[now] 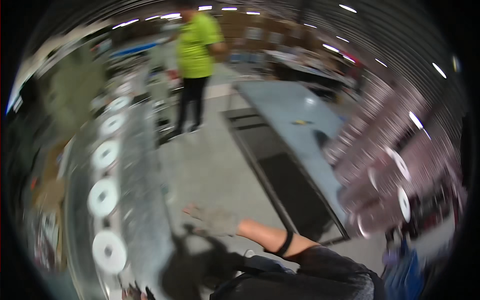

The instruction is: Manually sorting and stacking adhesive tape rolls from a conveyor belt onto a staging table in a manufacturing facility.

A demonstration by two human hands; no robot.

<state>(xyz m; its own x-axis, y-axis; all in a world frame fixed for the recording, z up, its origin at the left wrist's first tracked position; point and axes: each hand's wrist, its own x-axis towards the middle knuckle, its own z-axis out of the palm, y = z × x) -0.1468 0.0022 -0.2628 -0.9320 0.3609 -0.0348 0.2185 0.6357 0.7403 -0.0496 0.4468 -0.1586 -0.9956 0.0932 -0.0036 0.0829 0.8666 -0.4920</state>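
Observation:
My right hand point(212, 221), in a pale glove, reaches out over the grey floor between two tables. Motion blurs it, but its fingers look apart and nothing shows in them. Only the fingertips of my left hand point(135, 293) come in at the lower edge; they look spread, and the rest is cut off. Closest to them is a white round disc point(109, 252) with a dark centre hole, on a long metal worktable point(142, 200). Several similar discs point(103, 197) run in a row away from me along that table.
A low dark metal frame point(292, 192) stands on the right, beside a blue-grey table point(287, 107) with a small yellow item point(301, 122). Stacked pinkish rolls point(380, 145) fill the right side. A person in a bright yellow-green shirt point(197, 47) stands ahead.

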